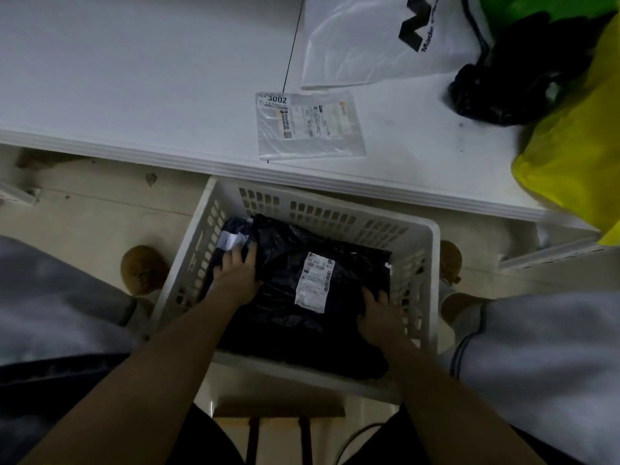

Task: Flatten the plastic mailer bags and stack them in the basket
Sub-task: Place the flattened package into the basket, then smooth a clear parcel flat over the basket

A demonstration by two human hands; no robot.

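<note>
A white slotted basket (335,209) stands on the floor below the table's front edge. Inside it lies a black mailer bag (288,260) with a white shipping label (313,283) facing up. My left hand (236,273) presses flat on the bag's left side, fingers spread near a white strip. My right hand (380,317) rests on the bag's right edge close to the basket wall, fingers laid over the plastic. On the table lie a small clear mailer (310,125) with printed labels and a large white mailer (379,38) with black lettering.
A crumpled black bag (510,85) and a yellow bag (573,152) sit at the table's right, with green plastic behind. The white table edge (167,156) runs above the basket. Grey fabric lies at both sides, and a wooden stool (278,411) sits below the basket.
</note>
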